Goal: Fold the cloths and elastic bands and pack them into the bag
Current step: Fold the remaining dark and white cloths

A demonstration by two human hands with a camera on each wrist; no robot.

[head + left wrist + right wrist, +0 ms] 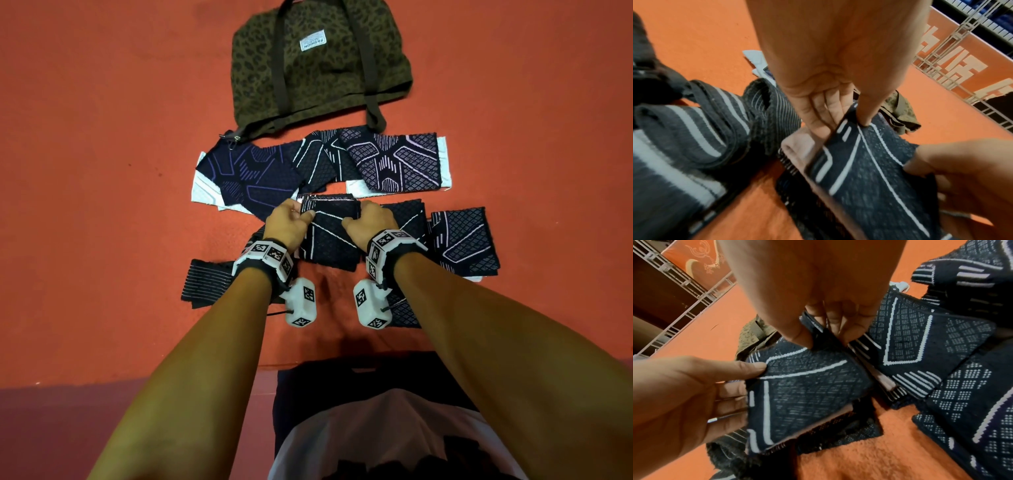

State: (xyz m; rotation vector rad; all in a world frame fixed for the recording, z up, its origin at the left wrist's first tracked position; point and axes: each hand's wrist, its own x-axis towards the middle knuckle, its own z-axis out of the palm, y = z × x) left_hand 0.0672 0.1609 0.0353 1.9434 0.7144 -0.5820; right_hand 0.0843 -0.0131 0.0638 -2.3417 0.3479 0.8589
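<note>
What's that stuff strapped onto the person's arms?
Both forearms are bare, no sleeves. The left wrist band and right wrist band are white blocks printed with black-and-white square codes. A white coded box hangs beneath each, with thin black cords. The left hand wears a silver ring.

The bag [318, 65] at twelve o'clock is olive with dark leopard spots and brown straps. The cloths [394, 161] are navy — white and lilac lines, diamond grids. The elastic band [209, 284] at nine o'clock is black, thinly striped. The floor [102, 171] is orange-red.

Event hall — orange carpet [102, 171], metal truss [953, 40] (printed banner [701, 261])
</note>
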